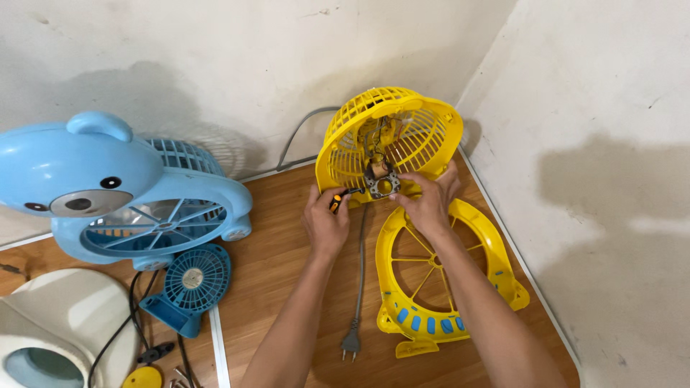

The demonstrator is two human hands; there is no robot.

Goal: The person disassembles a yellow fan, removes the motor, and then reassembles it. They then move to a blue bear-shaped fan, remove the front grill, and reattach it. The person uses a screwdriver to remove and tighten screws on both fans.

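Left hand: your left hand [325,224] is clenched around a small screwdriver [342,199] with an orange and black handle, its tip pointing right toward the motor.
Right hand: your right hand [425,203] rests its fingertips on the small metal motor [381,179]; whether it truly grips the motor or only steadies it cannot be told.
Motor: it sits at the centre of the yellow fan grille [392,133], with thin wires rising behind it.
Yellow fan grille: a round slatted shell standing on edge on the wooden floor [287,266], near the corner of two white walls, directly beyond both hands.
Yellow front frame: the yellow front frame [496,266] lies flat on the floor beneath your right forearm, ring-shaped, with blue buttons along its lower edge.
Cord: a grey power cord [359,273] runs down between your forearms and ends in a plug [350,343].
Left side: a blue bear-shaped fan [108,194] stands well apart from your hands, with a small blue fan grille [194,276] in front of it and a white appliance [57,323] at the lower left corner.
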